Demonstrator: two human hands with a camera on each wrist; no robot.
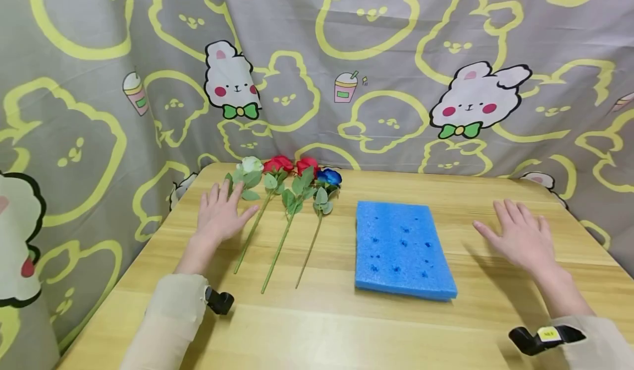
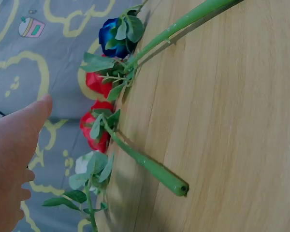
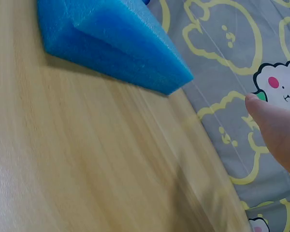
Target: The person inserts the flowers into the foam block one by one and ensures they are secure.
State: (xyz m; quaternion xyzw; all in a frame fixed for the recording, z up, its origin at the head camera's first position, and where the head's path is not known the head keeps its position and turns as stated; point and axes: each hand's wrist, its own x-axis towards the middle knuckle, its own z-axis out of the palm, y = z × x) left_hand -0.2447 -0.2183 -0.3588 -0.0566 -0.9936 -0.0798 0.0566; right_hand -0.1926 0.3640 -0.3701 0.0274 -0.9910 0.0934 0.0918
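Observation:
In the head view my left hand [image 1: 221, 214], fingers spread and holding nothing, is over the stem of the white rose [image 1: 250, 164] at the left end of a row of artificial flowers. Beside it lie two red roses [image 1: 279, 164] and a blue rose [image 1: 329, 178], their green stems pointing toward me. The left wrist view shows the same blue rose [image 2: 111, 37] and a red rose [image 2: 94, 129] past my thumb. Right of a blue foam block [image 1: 403, 249] pitted with several small holes, my right hand [image 1: 525, 238] hovers with straight fingers, casting a shadow.
A wooden table [image 1: 297, 331] carries everything. Behind and to the left hangs a grey curtain [image 1: 307, 39] with yellow outlines and cartoon rabbits. Black wrist cameras [image 1: 219, 301] are strapped to both sleeves.

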